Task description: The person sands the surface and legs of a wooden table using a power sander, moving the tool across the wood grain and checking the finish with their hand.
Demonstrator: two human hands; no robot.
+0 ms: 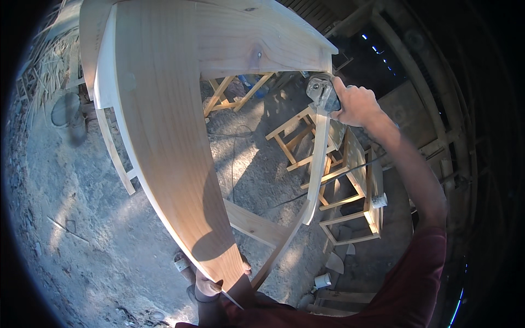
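A large pale wooden furniture frame stands before me, with a wide long board (164,136) running from far to near and a wide cross board (262,41) at its far end. My left hand (208,287) is closed on the near end of the long board, at its left edge; part of the hand is hidden. My right hand (355,102) is wrapped round a small handheld power tool (323,94) with a dark body and a silvery, rounded head. The tool rests at the far end of a narrow right-hand rail (319,164), by the cross board's corner. Its exact kind does not show.
Several small wooden stool-like frames (350,186) stand on the right. Another wooden frame (232,93) shows through the opening. A lower crosspiece (254,223) spans the near part. White cups (322,281) and a bucket (68,112) are around. A dark cord (339,175) crosses the right side.
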